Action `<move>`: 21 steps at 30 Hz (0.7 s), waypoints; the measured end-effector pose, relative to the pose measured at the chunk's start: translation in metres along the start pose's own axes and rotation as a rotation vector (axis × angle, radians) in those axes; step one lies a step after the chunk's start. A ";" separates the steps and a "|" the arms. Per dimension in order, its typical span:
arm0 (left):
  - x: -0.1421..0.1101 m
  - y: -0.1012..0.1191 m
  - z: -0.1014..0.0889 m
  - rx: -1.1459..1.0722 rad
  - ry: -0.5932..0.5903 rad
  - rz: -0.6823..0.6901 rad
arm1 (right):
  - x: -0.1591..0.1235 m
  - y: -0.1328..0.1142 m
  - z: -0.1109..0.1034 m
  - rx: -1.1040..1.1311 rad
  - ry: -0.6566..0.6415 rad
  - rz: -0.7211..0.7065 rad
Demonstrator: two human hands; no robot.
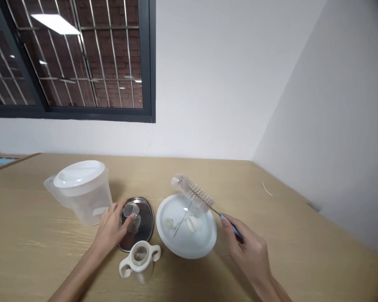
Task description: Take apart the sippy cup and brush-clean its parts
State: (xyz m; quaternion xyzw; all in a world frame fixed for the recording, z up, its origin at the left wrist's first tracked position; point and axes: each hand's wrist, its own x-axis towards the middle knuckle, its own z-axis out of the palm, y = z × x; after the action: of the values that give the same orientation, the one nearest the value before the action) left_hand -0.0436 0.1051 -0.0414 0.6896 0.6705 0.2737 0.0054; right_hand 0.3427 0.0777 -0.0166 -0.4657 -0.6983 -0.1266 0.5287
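My left hand [111, 228] rests on the oval steel tray [146, 228], its fingers closed on a small clear plastic part [132, 216] lying there. My right hand [247, 247] grips the blue handle of a white bottle brush [193, 193], whose bristle head is raised over the far rim of a white bowl [204, 247]. Inside the bowl lie a thin straw and a small white piece [192, 223]. A two-handled baby bottle [140, 260] stands upright just in front of the tray.
A clear plastic jug with a white lid [80, 188] stands at the left, behind my left hand. The wooden table [302, 235] runs to white walls at the back and right. A barred window is up left. A thin scrap [266, 188] lies at far right.
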 end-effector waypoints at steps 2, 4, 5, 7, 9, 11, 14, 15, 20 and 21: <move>0.008 0.001 0.005 0.070 0.023 0.009 | 0.002 0.001 -0.001 0.001 0.016 0.015; 0.015 0.002 0.009 0.115 0.043 0.010 | 0.003 0.000 -0.002 0.015 0.023 0.030; 0.018 0.003 0.009 0.134 0.050 0.007 | 0.004 -0.001 -0.002 0.026 0.031 0.035; 0.021 0.003 0.009 0.163 0.053 -0.003 | 0.005 -0.002 -0.003 0.047 0.053 0.044; 0.020 0.003 0.008 0.180 0.049 -0.018 | 0.005 -0.002 -0.003 0.060 0.070 0.038; 0.018 0.004 0.007 0.193 0.044 -0.033 | 0.005 -0.001 -0.004 0.064 0.080 0.030; 0.015 0.007 0.002 0.214 0.049 -0.036 | 0.004 0.000 -0.004 0.070 0.077 0.025; 0.015 0.009 -0.003 0.223 0.060 -0.032 | 0.004 0.000 -0.004 0.071 0.076 0.022; 0.006 0.053 -0.065 0.131 0.153 0.067 | 0.003 0.000 -0.003 0.048 0.078 0.019; -0.001 0.069 -0.081 0.025 0.159 0.134 | 0.003 0.000 -0.003 0.043 0.078 0.010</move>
State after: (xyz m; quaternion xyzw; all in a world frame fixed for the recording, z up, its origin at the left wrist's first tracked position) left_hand -0.0108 0.0679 0.0530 0.7089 0.6247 0.3189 -0.0745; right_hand 0.3448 0.0777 -0.0128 -0.4523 -0.6774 -0.1269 0.5661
